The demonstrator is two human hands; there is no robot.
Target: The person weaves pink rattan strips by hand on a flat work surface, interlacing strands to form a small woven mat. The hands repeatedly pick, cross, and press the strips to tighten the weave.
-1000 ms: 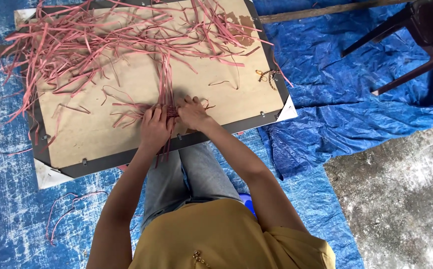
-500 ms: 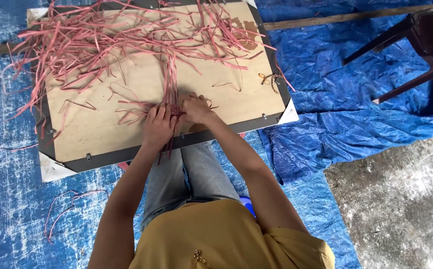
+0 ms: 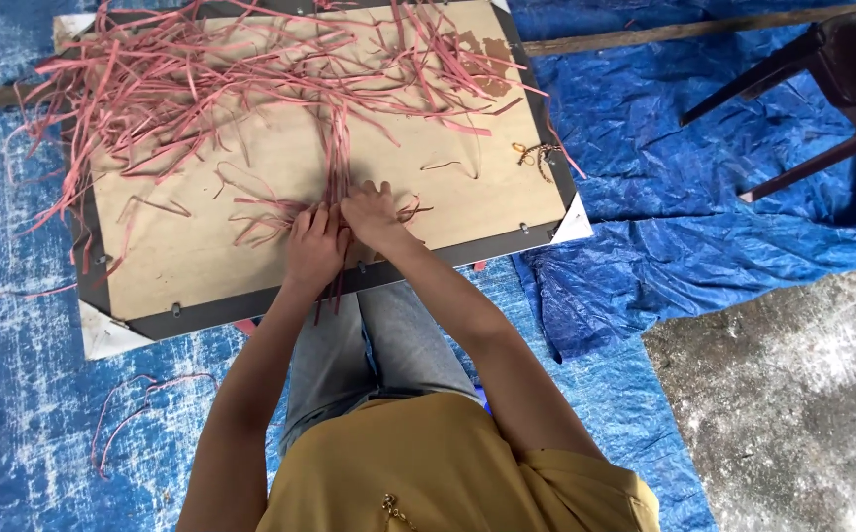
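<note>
Blue tarp (image 3: pixel 645 266) under wooden board (image 3: pixel 201 256), both hands (image 3: pixel 344 232) closed on pink strips (image 3: pixel 339 167), dark chair (image 3: pixel 822 89) aside.

1. Both arms are bare and reach away from the body toward the far side, converging so the two hands meet side by side.
2. The left hand (image 3: pixel 315 246) lies palm down, fingers together and pointing far, knuckles up.
3. The right hand (image 3: pixel 374 215) sits just right of it and slightly farther, touching it, fingers curled down and partly spread.
4. The left forearm runs nearly straight; the right arm angles in from the right shoulder, elbow bent outward.
5. Whether either grip is closed cannot be told.
</note>
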